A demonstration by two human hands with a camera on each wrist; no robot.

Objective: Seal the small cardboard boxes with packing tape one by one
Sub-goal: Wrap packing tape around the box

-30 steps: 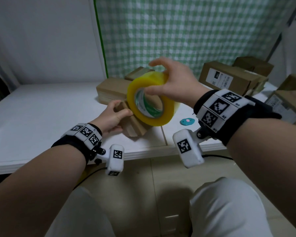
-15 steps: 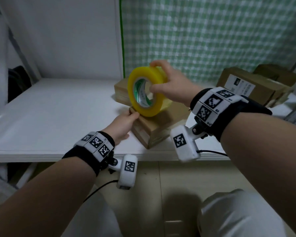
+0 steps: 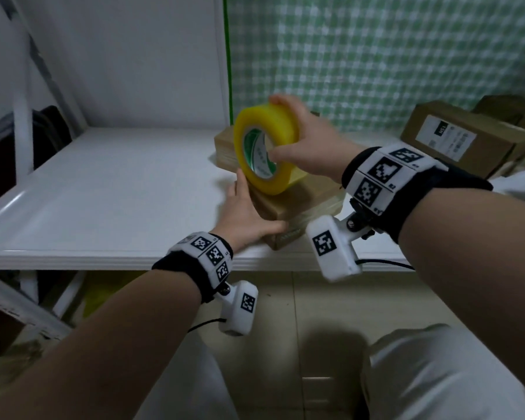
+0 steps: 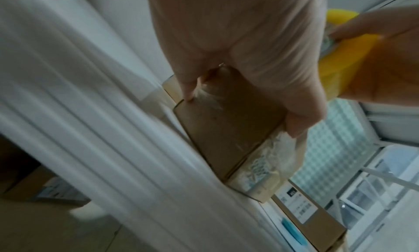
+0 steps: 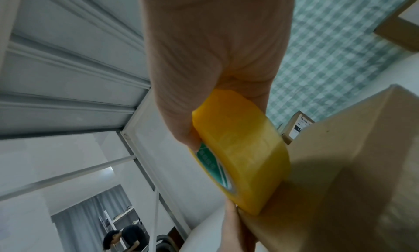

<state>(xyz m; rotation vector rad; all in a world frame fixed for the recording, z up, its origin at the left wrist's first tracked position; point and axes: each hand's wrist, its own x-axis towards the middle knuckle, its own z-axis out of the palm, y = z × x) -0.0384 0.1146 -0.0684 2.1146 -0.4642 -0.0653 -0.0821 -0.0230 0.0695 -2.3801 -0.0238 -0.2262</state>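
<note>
Our left hand (image 3: 246,213) gripping the small cardboard box (image 3: 303,204), right hand (image 3: 309,147) clutching the yellow tape roll (image 3: 270,124) atop it, we judge sealing barely begun.

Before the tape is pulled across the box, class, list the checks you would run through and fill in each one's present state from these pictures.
1. Right grip holds roll: ok, thumb in the core, fingers over the top.
2. Roll touches box at its left end: ok.
3. Left grip holds box: ok, thumb along the near side, fingers at the left end.
4. Box rests on table: ok, though close to the front edge.
5. Tape end stuck to box: cannot tell, roll and grips hide it.
6. Roll lined up with the top seam: cannot tell.
</note>
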